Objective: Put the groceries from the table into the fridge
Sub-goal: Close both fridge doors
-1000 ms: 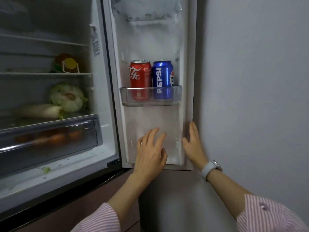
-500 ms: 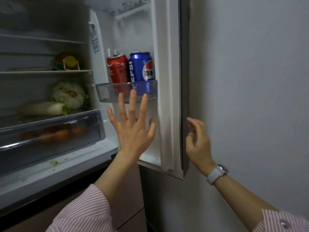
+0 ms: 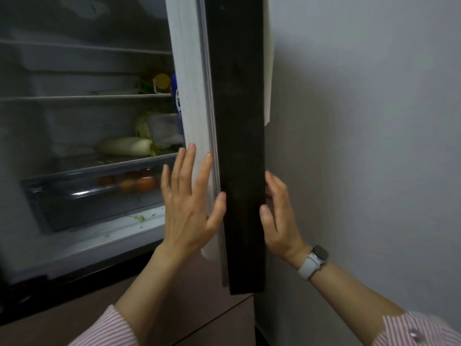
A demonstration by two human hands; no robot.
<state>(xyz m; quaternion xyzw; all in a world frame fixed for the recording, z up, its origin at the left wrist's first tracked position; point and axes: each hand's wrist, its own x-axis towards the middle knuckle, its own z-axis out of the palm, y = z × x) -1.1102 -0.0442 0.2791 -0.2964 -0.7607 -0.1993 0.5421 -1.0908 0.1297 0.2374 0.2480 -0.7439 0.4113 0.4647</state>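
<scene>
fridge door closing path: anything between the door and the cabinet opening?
Only the left hand: it lies flat on the inner side of the fridge door, between door and cabinet. The right hand is on the outer side. Nothing visibly sticks out past the shelves.

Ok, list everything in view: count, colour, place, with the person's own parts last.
fridge door: 1, dark edge, white liner, centre, part open
blue can: 1, sliver showing behind the door liner
shelves: at least 2, white, upper left
yellow-capped item: 1, on the middle shelf; what it is cannot be told
cabbage: 1, pale green, lower shelf
radish: 1, white, lying in front of the cabbage
drawer: 1, clear, below the shelves, orange round items inside
wall: grey, right
watch: 1, white, right wrist
sleeves: 2, pink striped, bottom
left hand: open, on the door's liner
right hand: open, on the door's outer side
</scene>
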